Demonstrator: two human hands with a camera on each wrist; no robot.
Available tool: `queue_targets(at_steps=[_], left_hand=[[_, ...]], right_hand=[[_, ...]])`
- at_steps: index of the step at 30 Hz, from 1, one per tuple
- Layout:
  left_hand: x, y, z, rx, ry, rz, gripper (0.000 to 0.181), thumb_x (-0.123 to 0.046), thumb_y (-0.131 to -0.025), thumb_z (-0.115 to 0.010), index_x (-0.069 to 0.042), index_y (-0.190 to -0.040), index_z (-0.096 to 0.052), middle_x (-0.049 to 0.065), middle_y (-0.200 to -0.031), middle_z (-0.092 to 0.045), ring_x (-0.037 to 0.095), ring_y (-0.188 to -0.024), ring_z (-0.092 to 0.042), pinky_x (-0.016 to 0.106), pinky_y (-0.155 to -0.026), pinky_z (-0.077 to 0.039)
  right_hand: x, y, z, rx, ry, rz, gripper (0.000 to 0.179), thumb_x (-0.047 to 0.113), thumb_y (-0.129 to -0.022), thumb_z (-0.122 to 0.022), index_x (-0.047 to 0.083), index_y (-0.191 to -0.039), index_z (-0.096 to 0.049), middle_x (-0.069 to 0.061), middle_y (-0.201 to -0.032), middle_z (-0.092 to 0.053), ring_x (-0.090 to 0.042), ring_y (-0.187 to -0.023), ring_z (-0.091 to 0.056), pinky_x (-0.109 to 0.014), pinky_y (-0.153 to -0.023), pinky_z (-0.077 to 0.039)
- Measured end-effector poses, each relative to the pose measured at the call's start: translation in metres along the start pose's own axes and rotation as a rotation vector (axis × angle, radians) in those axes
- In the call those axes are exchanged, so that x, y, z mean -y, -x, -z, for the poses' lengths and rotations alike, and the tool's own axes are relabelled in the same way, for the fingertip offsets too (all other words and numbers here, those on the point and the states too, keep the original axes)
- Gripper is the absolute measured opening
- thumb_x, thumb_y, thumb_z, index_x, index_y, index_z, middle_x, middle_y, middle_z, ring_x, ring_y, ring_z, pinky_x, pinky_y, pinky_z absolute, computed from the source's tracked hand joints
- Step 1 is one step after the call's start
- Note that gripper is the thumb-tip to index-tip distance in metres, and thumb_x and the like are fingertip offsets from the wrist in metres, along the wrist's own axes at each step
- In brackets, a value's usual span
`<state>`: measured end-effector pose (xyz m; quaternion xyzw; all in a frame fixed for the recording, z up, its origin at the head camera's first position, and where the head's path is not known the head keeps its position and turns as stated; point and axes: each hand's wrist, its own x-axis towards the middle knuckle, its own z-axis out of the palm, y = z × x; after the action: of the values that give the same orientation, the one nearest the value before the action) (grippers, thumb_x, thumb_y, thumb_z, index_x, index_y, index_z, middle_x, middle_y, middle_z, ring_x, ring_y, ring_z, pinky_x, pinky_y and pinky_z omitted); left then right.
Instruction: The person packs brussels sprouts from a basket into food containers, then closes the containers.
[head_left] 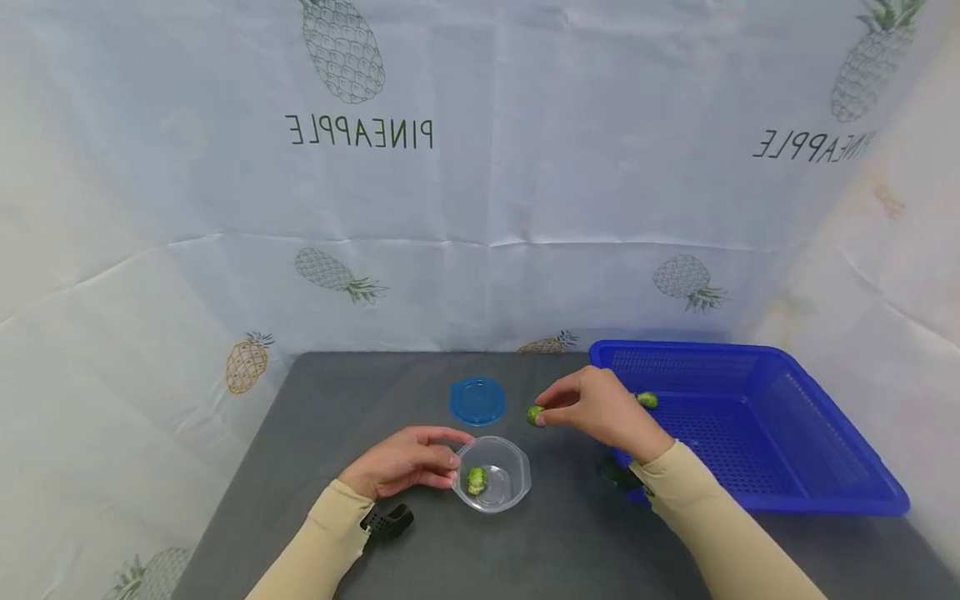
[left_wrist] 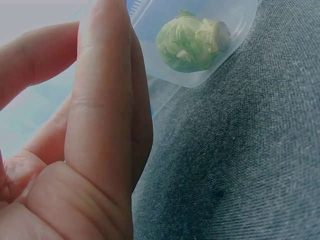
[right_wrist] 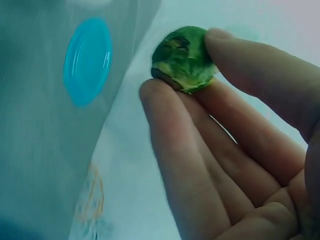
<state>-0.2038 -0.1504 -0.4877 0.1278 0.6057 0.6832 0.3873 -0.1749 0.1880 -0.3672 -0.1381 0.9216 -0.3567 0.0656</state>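
A small clear plastic container [head_left: 513, 465] stands on the table, held at its left rim by my left hand [head_left: 408, 461]. One Brussels sprout [head_left: 477, 480] lies inside it, towards the left; the left wrist view shows this sprout [left_wrist: 190, 42] through the plastic. Up and to the right of the container, my right hand [head_left: 603, 408] pinches a second Brussels sprout [right_wrist: 182, 60] between thumb and fingertips, raised above the table. Behind the container a round blue lid [head_left: 478, 401] lies flat on the table, apart from both hands.
At the right sits a large blue plastic basket [head_left: 813, 417] with a sprout [head_left: 647, 400] visible in it, partly behind my right hand. A dark object [head_left: 617, 473] shows under my right wrist. Pineapple-printed cloth [head_left: 480, 292] hangs behind the grey table [head_left: 315, 433].
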Motion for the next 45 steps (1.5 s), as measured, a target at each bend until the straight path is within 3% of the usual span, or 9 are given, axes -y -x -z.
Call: queue_targets(at_steps=[7, 13, 24, 35, 45], left_hand=[[0.001, 0.003, -0.001, 0.002, 0.025, 0.024, 0.058, -0.007, -0.103, -0.069, 0.001, -0.157, -0.052, 0.003, -0.102, -0.071, 0.010, -0.086, -0.075, 0.028, -0.086, -0.067], [0.000, 0.002, -0.003, 0.012, 0.029, 0.014, 0.058, -0.008, -0.103, -0.069, 0.001, -0.158, -0.051, 0.002, -0.104, -0.072, 0.011, -0.088, -0.074, 0.028, -0.085, -0.067], [-0.001, 0.002, -0.003, 0.020, 0.030, -0.004, 0.057, -0.006, -0.103, -0.068, 0.001, -0.157, -0.051, 0.002, -0.103, -0.074, 0.011, -0.087, -0.073, 0.027, -0.084, -0.067], [-0.002, 0.003, -0.002, 0.017, 0.044, 0.009, 0.058, -0.005, -0.102, -0.070, 0.002, -0.157, -0.051, 0.004, -0.103, -0.074, 0.011, -0.087, -0.075, 0.028, -0.083, -0.068], [0.000, 0.002, -0.001, 0.011, 0.026, -0.001, 0.057, -0.007, -0.102, -0.070, 0.001, -0.156, -0.053, 0.004, -0.104, -0.073, 0.011, -0.086, -0.073, 0.027, -0.084, -0.067]], right_hand=[[0.007, -0.004, -0.046, 0.065, -0.049, 0.081, 0.011, 0.025, -0.092, -0.088, 0.023, -0.103, -0.087, 0.010, -0.094, -0.082, -0.006, -0.084, -0.075, -0.028, -0.073, -0.064], [0.009, -0.004, -0.066, 0.127, -0.156, 0.114, 0.012, 0.024, -0.092, -0.088, 0.022, -0.104, -0.087, 0.007, -0.098, -0.082, -0.010, -0.085, -0.075, -0.029, -0.072, -0.063], [0.013, -0.006, -0.088, 0.200, -0.159, 0.116, 0.013, 0.022, -0.088, -0.092, 0.019, -0.099, -0.087, 0.007, -0.093, -0.083, -0.010, -0.085, -0.077, -0.028, -0.073, -0.065], [0.019, -0.005, -0.100, 0.228, -0.077, 0.144, 0.014, 0.014, -0.083, -0.094, 0.011, -0.094, -0.086, 0.006, -0.086, -0.080, -0.002, -0.076, -0.072, -0.023, -0.068, -0.062], [0.022, -0.004, -0.105, 0.253, -0.048, 0.148, 0.011, 0.015, -0.087, -0.090, 0.011, -0.097, -0.087, 0.008, -0.086, -0.080, 0.000, -0.075, -0.070, -0.023, -0.068, -0.061]])
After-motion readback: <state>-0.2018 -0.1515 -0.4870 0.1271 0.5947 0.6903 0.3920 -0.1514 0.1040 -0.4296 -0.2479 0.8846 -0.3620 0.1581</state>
